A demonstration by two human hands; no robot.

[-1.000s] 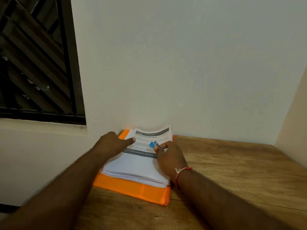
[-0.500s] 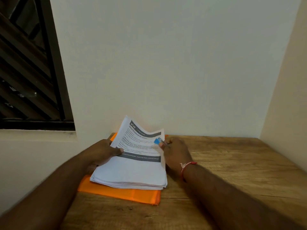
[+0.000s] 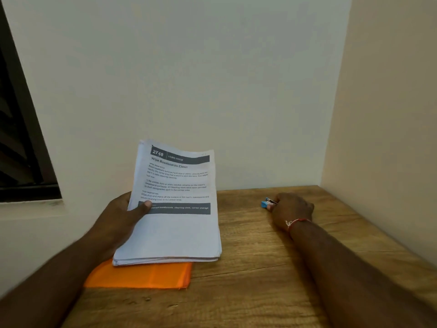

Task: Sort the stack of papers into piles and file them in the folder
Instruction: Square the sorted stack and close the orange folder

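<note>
A second ago the stack of papers (image 3: 175, 228) lies flat on the orange folder (image 3: 142, 275) with both my hands on it, my right fingers at the blue binder clip (image 3: 265, 204) on its right edge. Now the clip is off. My right hand (image 3: 293, 207) has carried it out to the right and sits low over the wooden table (image 3: 248, 292), well apart from the papers, fingers curled and pinching the clip by its metal handles. I cannot tell whether the clip already touches the wood.

My left hand (image 3: 118, 218) grips the stack at its left edge, thumb pressed on the top sheet and fingers hidden underneath. It has raised the far end, so the stack tilts up toward me, while the near edge stays low over the folder, which shows beneath it.

I judge the sheets are now loose, so sorting into piles can begin; nothing is filed yet.

The stack's long axis runs away from me toward the wall. The header, "2748 Living Room, Wipe Baseboards Clean", is at the far end, so the page reads upright to me.
</note>
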